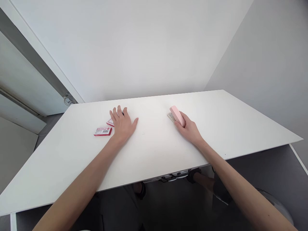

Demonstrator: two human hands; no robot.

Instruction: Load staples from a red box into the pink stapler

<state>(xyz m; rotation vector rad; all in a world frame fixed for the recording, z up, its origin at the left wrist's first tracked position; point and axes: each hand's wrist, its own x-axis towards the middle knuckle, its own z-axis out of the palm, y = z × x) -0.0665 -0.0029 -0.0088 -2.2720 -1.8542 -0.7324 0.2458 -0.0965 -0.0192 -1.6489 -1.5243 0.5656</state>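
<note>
A pink stapler [177, 115] with a pale base rests on the white table [154, 150], right of the middle. My right hand [190, 129] is wrapped round its rear end, thumb on the near side. On the left, my left hand [123, 124] is spread, palm down, over a red-and-white box [110, 122] that it partly covers. Something dark shows by its fingertips, too hidden to name. Just left of that hand lies a second red-and-white box [103, 131] with a barcode on its top.
Behind the table's far edge stands a white wall [154, 48], and a grey wall [269, 64] rises at the right. Cables [69, 100] hang by the far left corner. Below the front edge are more cables [173, 177] and the person's legs.
</note>
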